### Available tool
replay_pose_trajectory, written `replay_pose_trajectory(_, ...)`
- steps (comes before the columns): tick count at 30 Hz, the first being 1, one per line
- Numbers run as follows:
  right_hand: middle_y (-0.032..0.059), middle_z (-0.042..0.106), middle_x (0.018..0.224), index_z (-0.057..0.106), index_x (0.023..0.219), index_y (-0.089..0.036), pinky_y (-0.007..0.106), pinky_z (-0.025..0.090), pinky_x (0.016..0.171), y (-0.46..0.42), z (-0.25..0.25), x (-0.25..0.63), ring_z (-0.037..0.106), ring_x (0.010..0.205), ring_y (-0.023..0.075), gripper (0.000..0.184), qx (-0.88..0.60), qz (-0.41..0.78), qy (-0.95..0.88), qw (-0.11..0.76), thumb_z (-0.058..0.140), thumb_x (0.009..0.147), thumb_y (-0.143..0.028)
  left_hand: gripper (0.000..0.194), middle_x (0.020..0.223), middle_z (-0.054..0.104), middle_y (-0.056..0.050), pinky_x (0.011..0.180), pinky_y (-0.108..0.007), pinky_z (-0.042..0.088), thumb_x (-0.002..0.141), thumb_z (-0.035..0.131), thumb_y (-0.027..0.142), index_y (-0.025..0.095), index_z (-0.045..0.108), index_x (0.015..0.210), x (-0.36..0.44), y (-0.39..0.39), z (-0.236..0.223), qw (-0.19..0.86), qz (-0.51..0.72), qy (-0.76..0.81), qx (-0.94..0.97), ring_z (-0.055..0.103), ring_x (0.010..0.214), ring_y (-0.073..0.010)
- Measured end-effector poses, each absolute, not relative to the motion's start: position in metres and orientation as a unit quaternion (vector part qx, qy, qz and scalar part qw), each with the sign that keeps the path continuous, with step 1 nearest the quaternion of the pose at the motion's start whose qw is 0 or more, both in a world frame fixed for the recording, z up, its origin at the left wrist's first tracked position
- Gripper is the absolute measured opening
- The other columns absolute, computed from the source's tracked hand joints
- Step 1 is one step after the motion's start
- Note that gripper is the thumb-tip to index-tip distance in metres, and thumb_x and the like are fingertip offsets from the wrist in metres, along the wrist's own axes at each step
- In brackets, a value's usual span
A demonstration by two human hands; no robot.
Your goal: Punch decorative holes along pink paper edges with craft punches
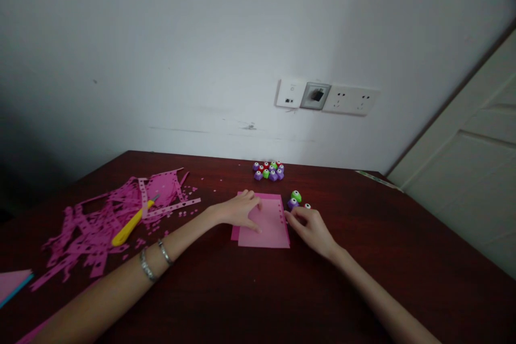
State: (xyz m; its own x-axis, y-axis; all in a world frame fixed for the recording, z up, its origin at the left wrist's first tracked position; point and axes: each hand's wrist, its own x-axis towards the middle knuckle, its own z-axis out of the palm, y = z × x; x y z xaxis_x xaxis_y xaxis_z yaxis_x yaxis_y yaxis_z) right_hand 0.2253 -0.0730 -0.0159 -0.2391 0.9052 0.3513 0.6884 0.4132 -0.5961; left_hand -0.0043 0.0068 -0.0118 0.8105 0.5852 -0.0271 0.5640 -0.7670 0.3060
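A light pink sheet of paper lies over a darker pink sheet on the table, with a column of small dark pink shapes or holes along its right side. My left hand rests on the sheets with thumb and fingers spread, holding them flat. At the right edge of the paper is my right hand, its thumb and index finger pinched together; whatever is between them is too small to make out. Just beyond it sit a green paper punch and a purple paper punch, with another partly hidden behind the hand.
Several small colored punches are grouped near the wall. On the left lies a heap of punched pink paper strips with a yellow craft knife. More colored paper is at the left edge. A thin strip lies back right.
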Motion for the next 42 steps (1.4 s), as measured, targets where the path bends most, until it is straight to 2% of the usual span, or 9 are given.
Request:
replay_pose_trajectory(7, -0.0047, 0.029, 0.048, 0.032, 0.049, -0.019, 0.022, 0.024, 0.045, -0.069, -0.042, 0.221, 0.028, 0.047, 0.0089, 0.041, -0.552, 0.220, -0.710, 0.379, 0.043, 0.083, -0.040, 0.055, 0.101, 0.048, -0.007, 0.087, -0.039, 0.034, 0.062, 0.061, 0.059, 0.019, 0.051, 0.099, -0.005, 0.004, -0.012, 0.163, 0.052, 0.306, 0.937, 0.044, 0.095, -0.0241)
replay_pose_trajectory(10, -0.0046, 0.029, 0.048, 0.032, 0.049, -0.019, 0.022, 0.023, 0.044, -0.067, -0.041, 0.223, 0.027, 0.048, 0.0091, 0.041, -0.552, 0.238, -0.699, 0.388, 0.043, 0.081, -0.043, 0.044, 0.096, 0.051, -0.006, 0.082, -0.034, 0.038, 0.068, 0.059, 0.053, 0.018, 0.053, 0.094, -0.002, 0.014, -0.016, 0.177, 0.127, 0.321, 0.922, 0.046, 0.093, -0.0217)
replay_pose_trajectory(13, -0.0046, 0.029, 0.048, 0.031, 0.048, -0.020, 0.022, 0.023, 0.045, -0.067, -0.042, 0.222, 0.027, 0.048, 0.0092, 0.042, -0.552, 0.235, -0.701, 0.385, 0.043, 0.081, -0.042, 0.026, 0.085, 0.056, -0.005, 0.075, -0.030, 0.040, 0.075, 0.056, 0.041, 0.017, 0.056, 0.084, 0.002, 0.037, -0.019, 0.169, 0.234, 0.378, 0.880, 0.051, 0.084, -0.0181)
replay_pose_trajectory(16, -0.0047, 0.028, 0.048, 0.030, 0.048, -0.020, 0.023, 0.023, 0.045, -0.068, -0.043, 0.222, 0.027, 0.047, 0.0092, 0.041, -0.556, 0.231, -0.700, 0.385, 0.043, 0.080, -0.042, 0.024, 0.078, 0.059, -0.005, 0.068, -0.029, 0.041, 0.073, 0.057, 0.038, 0.015, 0.059, 0.080, 0.008, 0.067, -0.022, 0.132, 0.282, 0.464, 0.829, 0.054, 0.075, -0.0179)
replay_pose_trajectory(21, -0.0046, 0.029, 0.047, 0.029, 0.047, -0.020, 0.023, 0.023, 0.045, -0.068, -0.042, 0.221, 0.027, 0.046, 0.0093, 0.041, -0.557, 0.226, -0.699, 0.388, 0.044, 0.080, -0.040, 0.038, 0.082, 0.064, -0.008, 0.069, -0.028, 0.041, 0.069, 0.061, 0.047, 0.013, 0.063, 0.085, 0.020, 0.098, -0.024, 0.105, 0.253, 0.530, 0.803, 0.058, 0.081, -0.0221)
replay_pose_trajectory(25, -0.0044, 0.029, 0.047, 0.030, 0.047, -0.020, 0.023, 0.023, 0.044, -0.068, -0.042, 0.221, 0.026, 0.047, 0.0091, 0.041, -0.557, 0.225, -0.697, 0.391, 0.044, 0.080, -0.040, 0.035, 0.082, 0.066, -0.009, 0.070, -0.029, 0.040, 0.065, 0.064, 0.048, 0.016, 0.065, 0.077, 0.028, 0.103, -0.027, 0.114, 0.222, 0.559, 0.791, 0.059, 0.084, -0.0236)
replay_pose_trajectory(30, -0.0043, 0.028, 0.048, 0.029, 0.048, -0.020, 0.023, 0.023, 0.045, -0.067, -0.042, 0.222, 0.026, 0.048, 0.0091, 0.040, -0.560, 0.218, -0.701, 0.385, 0.044, 0.080, -0.039, 0.027, 0.078, 0.067, -0.007, 0.072, -0.028, 0.040, 0.066, 0.065, 0.042, 0.016, 0.066, 0.071, 0.033, 0.106, -0.031, 0.125, 0.232, 0.565, 0.782, 0.060, 0.079, -0.0211)
replay_pose_trajectory(35, -0.0043, 0.029, 0.047, 0.029, 0.047, -0.020, 0.023, 0.023, 0.044, -0.067, -0.042, 0.222, 0.027, 0.048, 0.0092, 0.041, -0.560, 0.210, -0.701, 0.390, 0.044, 0.080, -0.038, 0.022, 0.073, 0.066, -0.005, 0.066, -0.025, 0.040, 0.068, 0.063, 0.037, 0.015, 0.066, 0.070, 0.032, 0.105, -0.030, 0.135, 0.245, 0.556, 0.783, 0.059, 0.073, -0.0179)
replay_pose_trajectory(42, -0.0043, 0.029, 0.048, 0.028, 0.048, -0.020, 0.023, 0.022, 0.045, -0.067, -0.041, 0.222, 0.026, 0.048, 0.0090, 0.040, -0.557, 0.215, -0.703, 0.386, 0.043, 0.080, -0.039, 0.022, 0.070, 0.063, -0.002, 0.060, -0.024, 0.037, 0.069, 0.060, 0.035, 0.014, 0.066, 0.074, 0.011, 0.080, 0.009, 0.184, 0.292, 0.422, 0.838, 0.053, 0.065, -0.0139)
